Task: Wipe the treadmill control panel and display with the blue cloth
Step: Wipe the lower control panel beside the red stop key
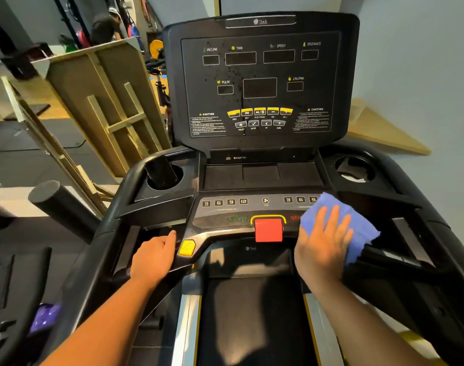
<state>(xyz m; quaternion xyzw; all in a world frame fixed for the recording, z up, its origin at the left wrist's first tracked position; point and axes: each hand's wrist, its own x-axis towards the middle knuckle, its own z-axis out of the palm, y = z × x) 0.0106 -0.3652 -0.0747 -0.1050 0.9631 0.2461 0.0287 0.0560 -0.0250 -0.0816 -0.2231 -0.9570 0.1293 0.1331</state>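
Blue cloth (339, 223) — soft, folded, under flat right hand (321, 249), glossy control panel (241, 210)

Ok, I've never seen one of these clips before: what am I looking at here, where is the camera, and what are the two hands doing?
The camera sits on the person's head, looking forward and down, so both arms reach in from the bottom. In front is a treadmill: the upright display with dark readout windows, and below it the control panel with number buttons and a red stop button. The right hand lies flat, fingers spread, pressing a blue cloth onto the right end of that panel. The left hand rests on the left handrail beside a yellow button. A dark object stands in the left cup holder.
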